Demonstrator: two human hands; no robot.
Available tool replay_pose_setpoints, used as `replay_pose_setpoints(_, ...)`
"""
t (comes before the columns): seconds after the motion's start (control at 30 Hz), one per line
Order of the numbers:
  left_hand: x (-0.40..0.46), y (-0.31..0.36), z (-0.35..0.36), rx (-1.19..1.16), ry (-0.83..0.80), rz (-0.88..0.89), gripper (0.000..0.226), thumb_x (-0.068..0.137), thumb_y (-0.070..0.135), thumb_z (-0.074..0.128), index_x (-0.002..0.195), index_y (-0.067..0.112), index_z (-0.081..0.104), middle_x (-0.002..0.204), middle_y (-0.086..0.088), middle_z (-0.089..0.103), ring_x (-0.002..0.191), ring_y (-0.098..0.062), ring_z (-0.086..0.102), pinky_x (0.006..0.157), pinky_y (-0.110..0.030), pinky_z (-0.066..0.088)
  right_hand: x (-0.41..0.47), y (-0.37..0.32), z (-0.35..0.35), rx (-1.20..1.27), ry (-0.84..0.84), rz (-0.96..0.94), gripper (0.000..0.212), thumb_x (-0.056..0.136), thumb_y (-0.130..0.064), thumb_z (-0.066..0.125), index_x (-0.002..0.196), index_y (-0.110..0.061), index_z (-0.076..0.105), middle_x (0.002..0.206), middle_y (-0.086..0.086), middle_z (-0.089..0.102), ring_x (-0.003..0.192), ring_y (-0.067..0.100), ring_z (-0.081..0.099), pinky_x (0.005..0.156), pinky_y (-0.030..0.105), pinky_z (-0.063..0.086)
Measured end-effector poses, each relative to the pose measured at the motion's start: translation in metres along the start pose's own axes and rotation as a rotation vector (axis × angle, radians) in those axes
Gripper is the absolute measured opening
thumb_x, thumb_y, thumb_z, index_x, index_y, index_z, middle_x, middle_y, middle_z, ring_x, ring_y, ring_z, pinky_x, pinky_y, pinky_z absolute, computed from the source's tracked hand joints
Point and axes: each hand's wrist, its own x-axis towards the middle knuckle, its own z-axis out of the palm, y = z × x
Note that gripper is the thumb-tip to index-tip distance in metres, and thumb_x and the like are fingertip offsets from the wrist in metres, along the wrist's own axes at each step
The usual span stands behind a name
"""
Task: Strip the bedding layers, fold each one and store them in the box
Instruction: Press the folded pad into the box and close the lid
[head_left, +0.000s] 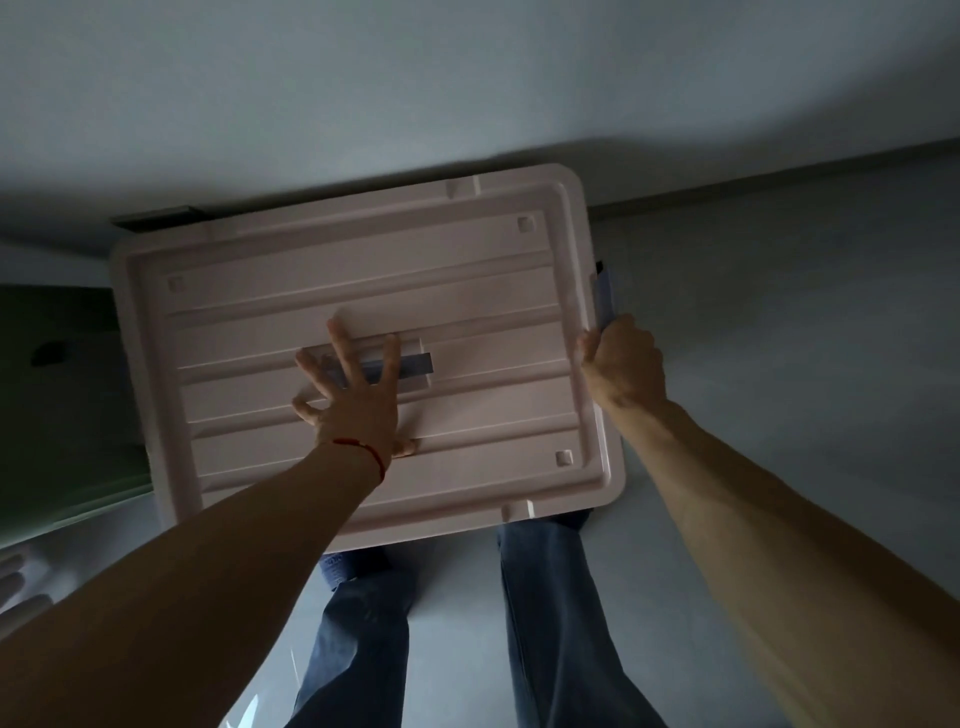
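Head view: ribbed pink plastic lid (467, 270), rounded corners.

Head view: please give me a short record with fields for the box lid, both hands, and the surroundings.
lid: pale pink lid, ribbed, seated on the box, seen from above
lid centre: grey-blue handle strip
left hand: left hand flat on the lid, fingers spread over the strip
right hand: right hand grips the lid's right edge beside a grey-blue latch
floor: pale grey floor
person: blue jeans below the box
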Motion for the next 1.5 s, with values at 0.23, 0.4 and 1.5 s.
replay_pose_setpoints(0.23, 0.001, -0.002, 0.003, -0.008, 0.028, 0.02, 0.139, 0.07, 0.066, 0.077, 0.147, 0.038, -0.036, 0.143, -0.023, -0.055, 0.138, -0.063, -0.026, 0.11, -0.076, 0.023, -0.001, -0.01, 0.008, -0.107, 0.02, 0.03, 0.034, 0.109, -0.019, 0.039, 0.127, 0.008, 0.048, 0.128, 0.024, 0.059, 0.119, 0.04, 0.06, 0.095, 0.04, 0.046)
replay_pose_setpoints(0.4, -0.011, -0.013, 0.011, -0.053, 0.151, 0.082, 0.136, 0.069, 0.071, 0.074, 0.153, 0.037, -0.027, 0.154, -0.019, -0.043, 0.142, -0.058, -0.024, 0.111, -0.075, 0.023, -0.026, -0.041, 0.028, -0.131, 0.113, 0.056, 0.065, 0.106, -0.019, 0.044, 0.159, 0.0, 0.011, 0.163, 0.033, 0.014, 0.149, 0.053, 0.019, 0.118, 0.062, 0.023)
replay_pose_setpoints(1.5, 0.038, -0.263, 0.019, -1.09, 0.034, -0.354, 0.06, 0.087, 0.046, 0.073, 0.135, 0.015, 0.053, 0.125, -0.007, 0.063, 0.107, -0.027, 0.061, 0.088, -0.033, 0.052, -0.137, -0.253, 0.147, -0.508, -0.327, -0.957, 0.083, 0.098, -0.024, 0.066, 0.163, -0.03, 0.015, 0.169, 0.013, -0.017, 0.156, 0.037, -0.011, 0.123, 0.065, 0.004)
